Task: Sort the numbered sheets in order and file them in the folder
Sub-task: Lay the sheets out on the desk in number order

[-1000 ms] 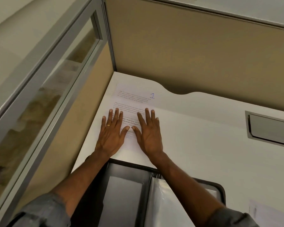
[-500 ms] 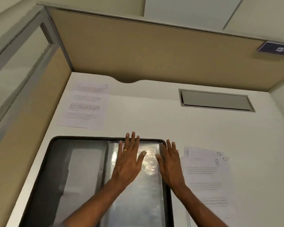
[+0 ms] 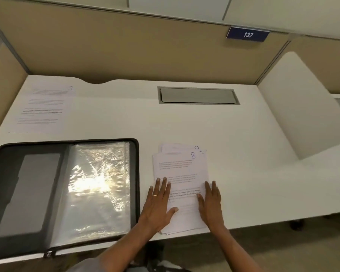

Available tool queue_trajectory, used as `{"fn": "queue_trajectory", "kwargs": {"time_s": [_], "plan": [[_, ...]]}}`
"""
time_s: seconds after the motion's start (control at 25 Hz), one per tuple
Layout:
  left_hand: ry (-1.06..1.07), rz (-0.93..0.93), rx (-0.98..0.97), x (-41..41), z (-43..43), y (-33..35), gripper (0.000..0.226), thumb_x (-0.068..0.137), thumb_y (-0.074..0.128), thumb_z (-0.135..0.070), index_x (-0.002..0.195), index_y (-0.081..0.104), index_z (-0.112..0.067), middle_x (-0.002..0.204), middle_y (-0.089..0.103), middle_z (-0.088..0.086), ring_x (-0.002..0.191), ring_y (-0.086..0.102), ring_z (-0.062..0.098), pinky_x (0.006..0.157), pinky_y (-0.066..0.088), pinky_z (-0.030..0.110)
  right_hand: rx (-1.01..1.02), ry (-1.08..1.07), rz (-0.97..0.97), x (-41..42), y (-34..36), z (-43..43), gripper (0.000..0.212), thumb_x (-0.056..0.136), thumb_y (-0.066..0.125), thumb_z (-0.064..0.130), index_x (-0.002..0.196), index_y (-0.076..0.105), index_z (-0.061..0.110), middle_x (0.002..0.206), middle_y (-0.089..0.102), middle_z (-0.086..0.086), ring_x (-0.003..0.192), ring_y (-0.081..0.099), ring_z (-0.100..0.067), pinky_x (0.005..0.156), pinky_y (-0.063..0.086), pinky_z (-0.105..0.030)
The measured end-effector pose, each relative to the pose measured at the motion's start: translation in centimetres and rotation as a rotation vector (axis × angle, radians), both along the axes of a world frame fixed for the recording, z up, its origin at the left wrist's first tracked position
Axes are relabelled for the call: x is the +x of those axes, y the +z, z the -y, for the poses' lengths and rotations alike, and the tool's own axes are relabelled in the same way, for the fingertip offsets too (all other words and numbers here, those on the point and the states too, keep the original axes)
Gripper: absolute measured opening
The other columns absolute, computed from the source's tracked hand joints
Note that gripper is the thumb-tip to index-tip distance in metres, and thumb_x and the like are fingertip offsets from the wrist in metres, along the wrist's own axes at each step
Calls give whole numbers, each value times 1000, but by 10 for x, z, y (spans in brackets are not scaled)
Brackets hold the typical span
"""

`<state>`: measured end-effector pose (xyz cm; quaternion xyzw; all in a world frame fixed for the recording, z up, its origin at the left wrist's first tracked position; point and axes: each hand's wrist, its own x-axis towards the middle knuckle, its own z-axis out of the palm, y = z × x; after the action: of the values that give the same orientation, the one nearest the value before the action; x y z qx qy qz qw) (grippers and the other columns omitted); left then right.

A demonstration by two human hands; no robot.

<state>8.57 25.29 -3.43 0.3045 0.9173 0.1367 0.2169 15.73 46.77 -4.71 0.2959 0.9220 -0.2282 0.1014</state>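
Both hands (image 3: pixel 159 207) flat on stack (image 3: pixel 180 169), near desk (image 3: pixel 243 173) edge.

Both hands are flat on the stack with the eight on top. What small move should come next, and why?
Probably fan the stack to find the next number: sheet 8 tops it, sheet 1 lies alone at the far left, and the left hand and right hand rest flat on it.

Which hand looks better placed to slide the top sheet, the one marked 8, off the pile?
Probably the right hand: it rests at the right edge of sheet 8, with desk free beside it. The left hand lies flat on the pile and could steady the rest.
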Motion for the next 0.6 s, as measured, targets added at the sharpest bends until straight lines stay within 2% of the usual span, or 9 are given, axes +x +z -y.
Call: {"fn": "queue_trajectory", "kwargs": {"time_s": [0.08,0.16,0.24,0.36,0.48,0.56,0.6], "plan": [[-44,43,-75,1,-6,3,94,102,41,-59,158,-22,-18,161,-37,4,151,-31,24,127,-8,47,-77,-79,-52,-5,6,-10,63,104,53,34,157,27,12,163,30,-15,147,34,-33,122,29,-45],[-69,57,-127,0,-6,1,93,102,40,-59,159,-21,-17,161,-36,4,152,-29,26,126,-13,47,-190,-208,-106,-18,17,-18,58,102,59,25,152,36,8,152,42,-15,138,44,-33,117,36,-45],[-76,36,-142,0,-4,-1,93,102,38,-62,159,-20,-18,163,-33,5,151,-30,26,125,-16,46,-384,-379,-114,-31,25,-30,51,101,60,27,147,45,9,142,51,-12,129,53,-31,111,44,-44],[-92,38,-129,-4,-1,-3,93,101,36,-64,159,-20,-19,164,-33,3,150,-32,24,123,-21,43,-690,-533,-94,-46,34,-50,42,98,60,44,126,63,13,126,67,-7,110,65,-27,97,53,-42],[-95,42,-102,-6,3,-3,93,100,36,-65,159,-20,-21,164,-33,1,150,-33,22,113,-29,38,-966,-639,-77,-59,43,-64,50,106,45,49,109,67,4,103,70,-13,93,64,-28,86,52,-43],[-94,53,-90,-7,7,-4,93,100,36,-66,160,-19,-22,164,-32,1,150,-33,22,115,-27,40,-1018,-669,-32,-64,49,-66,51,108,40,46,105,66,2,91,66,-10,79,59,-24,79,51,-38],[-88,47,-82,-6,8,-5,92,100,36,-66,160,-19,-22,164,-32,1,150,-33,22,117,-24,42,-991,-637,3,-67,52,-66,49,107,43,46,100,64,2,84,60,-7,70,51,-19,71,48,-33]]}}
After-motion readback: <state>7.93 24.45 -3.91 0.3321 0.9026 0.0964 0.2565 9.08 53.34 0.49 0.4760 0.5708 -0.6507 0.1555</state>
